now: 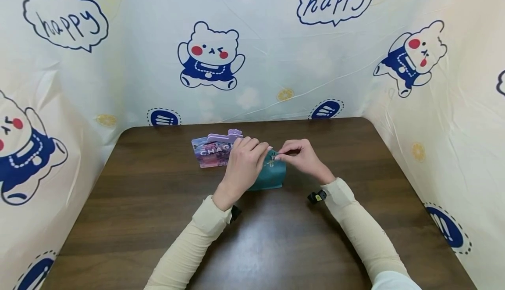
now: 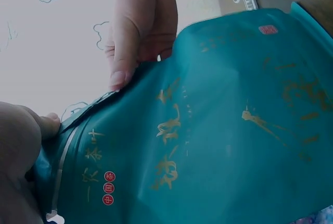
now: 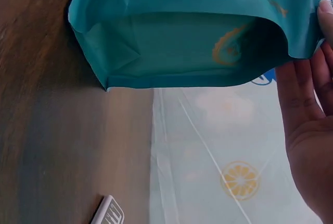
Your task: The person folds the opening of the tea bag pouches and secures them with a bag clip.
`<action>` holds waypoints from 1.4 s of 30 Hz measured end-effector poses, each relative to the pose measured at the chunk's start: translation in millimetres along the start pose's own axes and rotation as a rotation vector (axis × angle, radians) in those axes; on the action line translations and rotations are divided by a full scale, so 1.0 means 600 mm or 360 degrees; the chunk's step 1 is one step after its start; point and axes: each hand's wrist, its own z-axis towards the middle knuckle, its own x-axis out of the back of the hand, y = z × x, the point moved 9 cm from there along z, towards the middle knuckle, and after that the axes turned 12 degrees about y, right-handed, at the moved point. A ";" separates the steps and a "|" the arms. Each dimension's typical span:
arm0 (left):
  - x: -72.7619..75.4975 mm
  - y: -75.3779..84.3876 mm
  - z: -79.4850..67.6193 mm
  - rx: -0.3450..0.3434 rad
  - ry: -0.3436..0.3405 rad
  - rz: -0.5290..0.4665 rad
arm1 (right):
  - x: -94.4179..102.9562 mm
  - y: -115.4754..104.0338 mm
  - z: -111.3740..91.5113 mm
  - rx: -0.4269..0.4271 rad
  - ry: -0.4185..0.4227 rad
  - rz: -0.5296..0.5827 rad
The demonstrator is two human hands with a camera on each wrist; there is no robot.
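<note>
Both hands hold a teal tea pouch with gold lettering by its upper edge. My left hand grips that edge at the left and covers part of the pouch in the head view. At the other side, the thumb and fingers of my right hand pinch the edge near the corner. The left wrist view gives the printed front and a silvery strip along the top. From the right wrist, the pouch's folded-in base is visible. Whether the mouth is parted cannot be told.
A pink and blue printed packet lies just beyond my left hand. A purple clip is at its upper edge. The brown table is backed by a printed curtain. A pale ridged object shows partly in the right wrist view.
</note>
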 end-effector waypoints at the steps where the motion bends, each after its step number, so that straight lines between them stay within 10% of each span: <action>1: 0.000 -0.001 0.000 0.0003 0.0003 0.0003 | 0.000 0.001 0.000 0.0005 -0.0013 0.0007; 27: -0.003 -0.005 -0.002 0.0013 0.0016 -0.0044 | 0.001 0.006 -0.005 -0.0097 -0.0247 0.0034; 42: -0.003 -0.009 -0.003 0.0019 0.0015 -0.0077 | 0.016 0.022 -0.017 -0.0199 -0.0112 0.0004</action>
